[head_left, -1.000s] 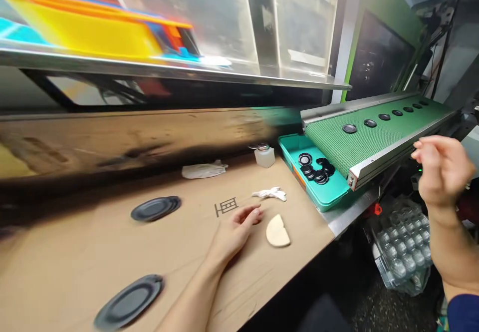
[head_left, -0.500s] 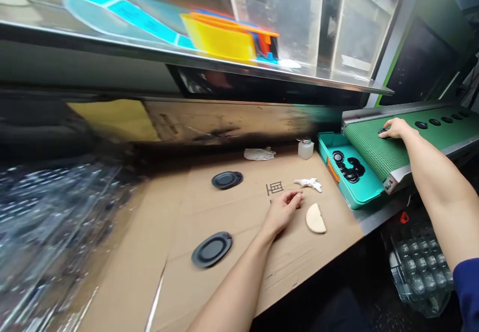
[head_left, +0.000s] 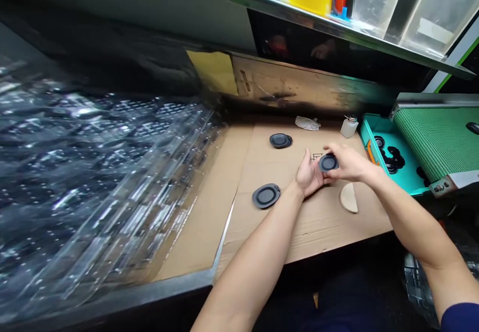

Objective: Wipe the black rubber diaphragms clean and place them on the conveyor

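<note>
Between thumb and fingers, my right hand [head_left: 349,163] grips a small black round part [head_left: 328,163] with a raised ring, held over the cardboard. My left hand [head_left: 310,177] is turned palm up just beside it, thumb spread and fingers partly hidden behind the part; whether they touch it I cannot tell. To the left on the cardboard [head_left: 310,244] lie one flat black oval part [head_left: 266,195] and, farther back, a small stack of black oval parts [head_left: 280,140]. A cream half-round pad [head_left: 349,198] lies below my right wrist.
At right a teal tray [head_left: 407,191] with several black rings stands by the green conveyor belt [head_left: 437,130], which carries a black part [head_left: 473,127]. A pump bottle [head_left: 349,127] and crumpled white cloth [head_left: 307,123] sit at the back. Clear plastic trays [head_left: 123,187] pile up left.
My right hand has come off the conveyor belt with a black part and met my left hand over the cardboard. My left hand has turned palm up. The view has swung left.
</note>
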Demonstrator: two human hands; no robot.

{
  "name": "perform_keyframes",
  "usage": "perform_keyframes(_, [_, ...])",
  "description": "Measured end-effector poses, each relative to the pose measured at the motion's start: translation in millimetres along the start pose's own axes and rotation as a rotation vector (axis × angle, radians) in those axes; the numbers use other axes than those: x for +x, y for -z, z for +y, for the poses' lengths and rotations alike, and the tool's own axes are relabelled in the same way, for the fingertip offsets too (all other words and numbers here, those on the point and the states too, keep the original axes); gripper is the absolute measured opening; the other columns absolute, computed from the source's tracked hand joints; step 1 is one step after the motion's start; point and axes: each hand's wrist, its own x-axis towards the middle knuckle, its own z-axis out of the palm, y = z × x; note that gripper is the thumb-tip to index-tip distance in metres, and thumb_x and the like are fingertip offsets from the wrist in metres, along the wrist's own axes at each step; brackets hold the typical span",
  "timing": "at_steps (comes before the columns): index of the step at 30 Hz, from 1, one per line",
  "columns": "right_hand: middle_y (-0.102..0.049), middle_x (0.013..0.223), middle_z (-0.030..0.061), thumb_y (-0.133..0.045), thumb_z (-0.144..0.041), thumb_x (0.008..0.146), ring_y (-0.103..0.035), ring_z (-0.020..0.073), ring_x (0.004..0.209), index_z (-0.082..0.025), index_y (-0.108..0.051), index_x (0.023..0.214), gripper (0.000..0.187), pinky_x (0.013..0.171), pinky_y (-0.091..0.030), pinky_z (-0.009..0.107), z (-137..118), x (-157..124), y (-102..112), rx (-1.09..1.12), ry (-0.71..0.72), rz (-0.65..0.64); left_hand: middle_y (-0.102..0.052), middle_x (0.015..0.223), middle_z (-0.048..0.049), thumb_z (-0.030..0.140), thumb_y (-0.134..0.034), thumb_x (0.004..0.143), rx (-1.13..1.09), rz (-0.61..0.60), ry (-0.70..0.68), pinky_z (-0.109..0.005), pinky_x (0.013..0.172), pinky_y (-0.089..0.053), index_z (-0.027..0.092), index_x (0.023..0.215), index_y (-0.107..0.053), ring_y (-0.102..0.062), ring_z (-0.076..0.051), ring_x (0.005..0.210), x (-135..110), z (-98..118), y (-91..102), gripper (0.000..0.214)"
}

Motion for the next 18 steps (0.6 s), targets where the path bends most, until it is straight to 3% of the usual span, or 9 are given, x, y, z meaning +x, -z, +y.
perform_keyframes(2, [-0.073,0.115,0.0079,-0.078,-0.020,0.074,-0.066,0.0308,0.108,-0.023,-0.060,0.131,0.060,0.094,-0.054,0.044,1.6,0.8,-28.1,-0.002,0.030,-0.008,-0.077,0.104,-0.0162,0.070,-0.027,0.102,-0.004,-0.006,0.007,-0.038,0.069,-0.059,0.016,0.124,-0.066,-0.073,-0.026,0.080,-0.8,2.2,1.2,0.070])
perform_keyframes(4, [-0.070,0.123,0.0087,-0.077,-0.026,0.081,-0.063,0.0323,0.116,-0.025,-0.061,0.129,0.050,0.100,-0.051,0.048,4.4,-11.1,-38.4,-0.008,0.022,0.097,-0.076,0.102,-0.0155,0.059,-0.027,0.107,0.003,0.063,-0.013,-0.036,0.067,-0.057,0.015,0.124,-0.065,-0.073,-0.025,0.077,1.2,3.8,2.7,0.060])
perform_keyframes(7, [-0.064,0.132,0.0126,-0.068,-0.050,0.094,-0.061,0.0366,0.121,-0.029,-0.062,0.130,0.043,0.095,-0.053,0.051,-0.3,-52.5,-41.4,-0.092,-0.178,0.284,-0.076,0.104,-0.0157,0.050,-0.027,0.108,-0.053,0.186,-0.081,-0.030,0.059,-0.049,0.017,0.129,-0.061,-0.072,-0.023,0.073,6.0,7.3,5.6,0.052])
perform_keyframes(10, [-0.067,0.119,0.0129,-0.064,-0.062,0.094,-0.068,0.0349,0.096,-0.032,-0.065,0.125,0.043,0.073,-0.055,0.046,-10.1,-101.6,-54.1,-0.196,-0.379,0.147,-0.075,0.118,-0.0154,0.043,-0.030,0.108,-0.152,0.264,-0.137,-0.028,0.059,-0.047,0.020,0.132,-0.056,-0.073,-0.023,0.081,8.6,11.8,7.3,0.042])
perform_keyframes(12, [-0.067,0.116,0.0134,-0.064,-0.055,0.095,-0.069,0.0336,0.090,-0.031,-0.066,0.124,0.038,0.069,-0.055,0.044,-11.9,-122.2,-67.5,-0.209,-0.411,0.056,-0.073,0.126,-0.0147,0.039,-0.034,0.108,-0.194,0.296,-0.157,-0.029,0.062,-0.048,0.022,0.131,-0.055,-0.074,-0.022,0.084,8.8,13.6,7.0,0.036])
perform_keyframes(15, [-0.067,0.117,0.0123,-0.059,-0.040,0.098,-0.069,0.0330,0.101,-0.031,-0.064,0.129,0.033,0.081,-0.058,0.047,-6.3,-120.2,-79.8,-0.086,-0.355,0.115,-0.074,0.125,-0.0120,0.032,-0.040,0.105,-0.206,0.302,-0.188,-0.029,0.062,-0.048,0.023,0.131,-0.055,-0.072,-0.021,0.081,7.7,13.8,4.7,0.031])
perform_keyframes(18, [-0.066,0.130,0.0111,-0.058,-0.037,0.098,-0.063,0.0315,0.121,-0.029,-0.061,0.133,0.037,0.103,-0.053,0.049,0.6,-84.9,-77.4,0.112,-0.188,0.309,-0.076,0.114,-0.0084,0.028,-0.047,0.103,-0.215,0.302,-0.208,-0.030,0.060,-0.049,0.023,0.131,-0.057,-0.071,-0.021,0.077,6.7,12.7,1.6,0.030])
